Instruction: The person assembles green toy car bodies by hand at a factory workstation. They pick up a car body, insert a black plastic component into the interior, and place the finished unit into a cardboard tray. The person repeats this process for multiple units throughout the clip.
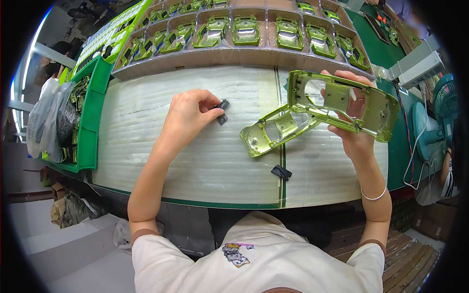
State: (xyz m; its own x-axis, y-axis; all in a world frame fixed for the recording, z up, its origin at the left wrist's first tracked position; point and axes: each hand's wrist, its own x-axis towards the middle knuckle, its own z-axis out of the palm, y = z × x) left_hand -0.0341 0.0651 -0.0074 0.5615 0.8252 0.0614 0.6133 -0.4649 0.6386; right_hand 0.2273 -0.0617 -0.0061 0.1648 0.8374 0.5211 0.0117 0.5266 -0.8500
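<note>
The left hand (pixel 188 115) pinched a small black plastic clip (pixel 223 111) at its fingertips. The right hand (pixel 355 122) gripped a metallic green toy-car shell (pixel 322 110), tilted. Another black clip (pixel 281 172) lay on the worktop (pixel 220 161) below it.

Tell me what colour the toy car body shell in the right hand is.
Glossy metallic lime-green toy car body shell, held by the right hand; seen in the head view.

A workbench (pixel 205 161) covered in white foam sheet carries a small black part (pixel 281 172) near its front edge, and a cardboard tray (pixel 205 57) at the far side.

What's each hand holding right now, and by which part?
Left hand pinches a small black part by its end. Right hand grips the green car shell around its rear section.
</note>
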